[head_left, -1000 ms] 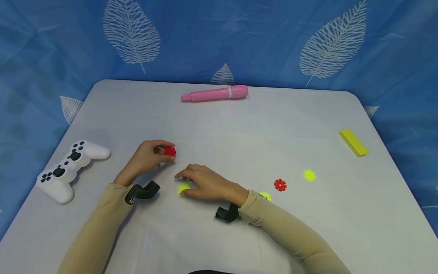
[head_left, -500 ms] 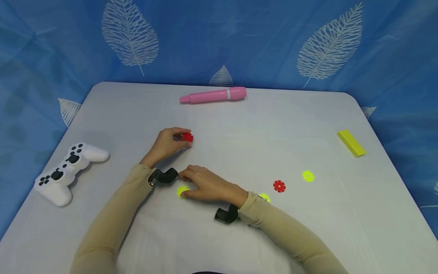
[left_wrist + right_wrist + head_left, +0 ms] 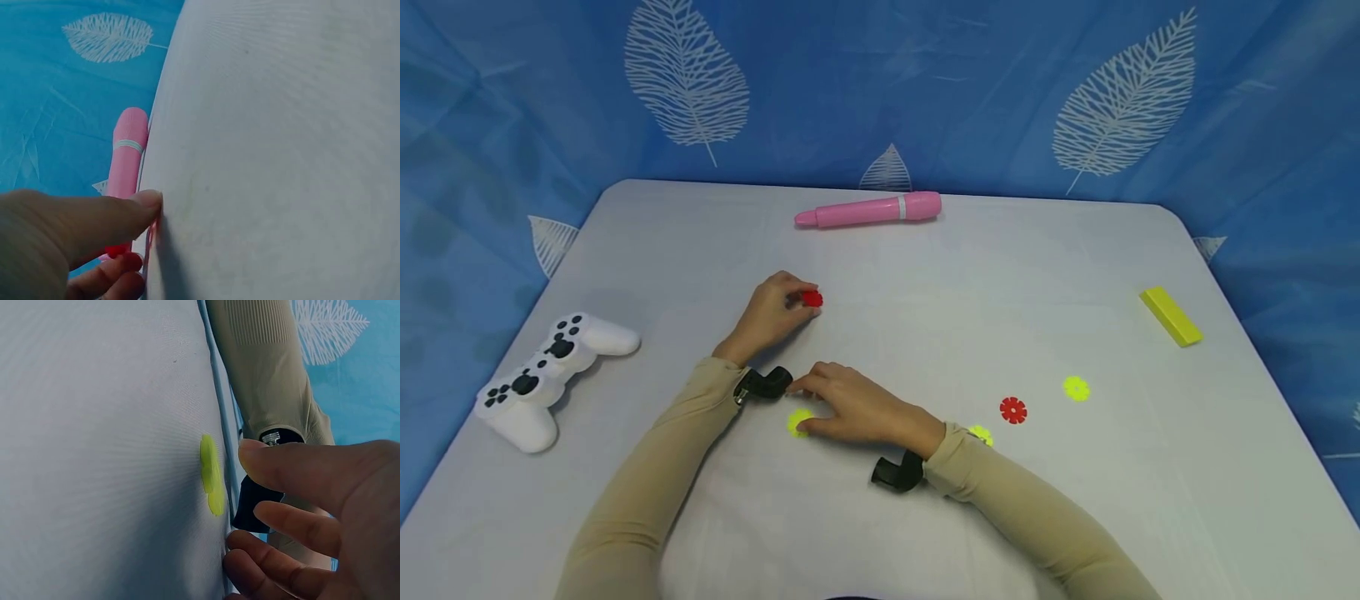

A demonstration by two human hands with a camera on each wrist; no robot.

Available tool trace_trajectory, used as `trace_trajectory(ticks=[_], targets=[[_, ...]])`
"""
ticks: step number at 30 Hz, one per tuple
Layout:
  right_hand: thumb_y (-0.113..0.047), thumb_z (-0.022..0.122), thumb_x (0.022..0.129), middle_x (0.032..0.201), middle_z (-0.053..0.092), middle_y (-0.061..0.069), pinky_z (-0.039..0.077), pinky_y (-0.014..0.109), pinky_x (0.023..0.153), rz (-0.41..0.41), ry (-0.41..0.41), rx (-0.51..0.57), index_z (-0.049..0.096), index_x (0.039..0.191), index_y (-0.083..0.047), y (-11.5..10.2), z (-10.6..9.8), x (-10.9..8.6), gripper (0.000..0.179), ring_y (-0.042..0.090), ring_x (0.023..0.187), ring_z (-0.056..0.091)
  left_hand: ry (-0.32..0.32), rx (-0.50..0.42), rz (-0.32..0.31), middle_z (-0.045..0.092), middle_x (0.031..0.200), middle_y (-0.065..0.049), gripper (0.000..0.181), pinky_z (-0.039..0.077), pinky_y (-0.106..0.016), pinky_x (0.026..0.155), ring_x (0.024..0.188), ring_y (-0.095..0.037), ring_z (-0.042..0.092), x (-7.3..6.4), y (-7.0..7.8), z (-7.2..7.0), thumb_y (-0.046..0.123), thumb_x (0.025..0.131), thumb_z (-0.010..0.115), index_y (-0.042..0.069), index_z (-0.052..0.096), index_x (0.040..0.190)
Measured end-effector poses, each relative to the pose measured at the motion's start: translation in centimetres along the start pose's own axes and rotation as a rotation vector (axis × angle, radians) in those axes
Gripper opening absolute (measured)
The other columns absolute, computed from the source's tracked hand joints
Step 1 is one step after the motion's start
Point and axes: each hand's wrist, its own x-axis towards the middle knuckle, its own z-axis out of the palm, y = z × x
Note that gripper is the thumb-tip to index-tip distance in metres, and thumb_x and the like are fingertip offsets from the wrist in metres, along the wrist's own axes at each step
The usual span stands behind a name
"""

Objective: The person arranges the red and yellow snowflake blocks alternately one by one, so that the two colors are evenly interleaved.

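My left hand (image 3: 772,310) pinches a red notched snowflake disc (image 3: 812,298) between thumb and fingers, left of the table's middle. In the left wrist view the thumb (image 3: 134,209) and curled fingers hide most of that disc. Nearer to me, my right hand (image 3: 859,406) hovers over the table with its fingers loosely bent. Beneath its thumb lies a yellow snowflake disc (image 3: 797,422); the right wrist view shows the yellow disc (image 3: 210,475) on the tabletop, apart from the fingertips.
A second red disc (image 3: 1013,410) and a yellow disc (image 3: 1077,388) lie to the right; another yellow disc (image 3: 981,434) is partly behind the right sleeve. A white game controller (image 3: 553,375) is at left, a pink pen-shaped object (image 3: 868,210) at the back, a yellow block (image 3: 1171,317) far right.
My left hand has moved right and farther from me with the red disc, then slowed nearly to a stop, the disc now lying flatter in the pinch. My right hand has stayed almost still.
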Motion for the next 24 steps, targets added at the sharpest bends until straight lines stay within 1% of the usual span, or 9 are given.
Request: trace_trajectory(ticks=[3,6,9,13,15,19,24], targets=[[-0.032,0.064,0.083,0.102,0.056,-0.001,0.041,0.021,0.081,-0.006,-0.002,-0.003,0.056,0.122,-0.016,0.0,0.0,0.0,0.043,0.008,0.09,0.05,-0.013,0.023,-0.014,0.054,0.108,-0.017,0.035,0.042,-0.039,0.083,0.094,-0.027,0.05,0.0,0.1,0.0,0.015,0.081,0.066,0.001,0.062,0.113],[-0.031,0.065,0.083,0.102,0.055,-0.001,0.041,0.022,0.081,-0.011,-0.003,-0.003,0.056,0.122,-0.016,0.1,0.1,0.0,0.043,0.008,0.09,0.05,-0.026,0.06,-0.006,0.052,0.111,-0.018,0.035,0.042,-0.041,0.085,0.096,-0.028,0.049,-0.2,0.1,0.1,0.017,0.083,0.065,0.001,0.062,0.114],[-0.032,0.064,0.083,0.103,0.055,-0.001,0.04,0.022,0.081,-0.014,-0.004,-0.003,0.056,0.122,-0.017,0.1,0.1,-0.1,0.043,0.008,0.091,0.049,-0.032,0.133,0.033,0.052,0.113,-0.017,0.036,0.042,-0.042,0.088,0.101,-0.03,0.048,-0.5,0.1,0.1,0.019,0.083,0.064,0.002,0.061,0.115],[-0.033,0.064,0.083,0.107,0.054,-0.002,0.039,0.022,0.082,-0.015,-0.009,-0.009,0.057,0.121,-0.017,0.1,0.2,-0.1,0.042,0.008,0.092,0.049,-0.04,0.251,0.104,0.054,0.119,-0.015,0.039,0.041,-0.045,0.091,0.108,-0.031,0.048,-1.3,0.4,0.2,0.021,0.084,0.064,0.003,0.06,0.118],[-0.033,0.064,0.083,0.108,0.054,-0.002,0.039,0.022,0.082,-0.017,-0.012,-0.013,0.058,0.12,-0.017,0.1,0.2,-0.2,0.041,0.009,0.094,0.048,-0.045,0.29,0.129,0.053,0.122,-0.014,0.041,0.04,-0.046,0.091,0.111,-0.031,0.048,-1.6,0.5,0.3,0.022,0.084,0.063,0.002,0.058,0.12],[-0.033,0.064,0.083,0.109,0.054,-0.002,0.038,0.022,0.083,-0.031,-0.013,-0.033,0.059,0.119,-0.016,0.0,0.2,-0.2,0.041,0.01,0.096,0.048,-0.054,0.33,0.16,0.051,0.129,-0.013,0.045,0.04,-0.048,0.09,0.114,-0.031,0.048,-2.2,0.6,0.2,0.023,0.085,0.062,0.002,0.055,0.123],[-0.033,0.065,0.082,0.108,0.054,-0.002,0.039,0.023,0.084,-0.052,-0.004,-0.064,0.06,0.117,-0.016,0.0,0.2,-0.3,0.039,0.011,0.098,0.049,-0.059,0.338,0.188,0.049,0.133,-0.013,0.045,0.04,-0.05,0.09,0.116,-0.032,0.047,-2.6,0.6,0.2,0.023,0.087,0.06,0.004,0.053,0.126]])
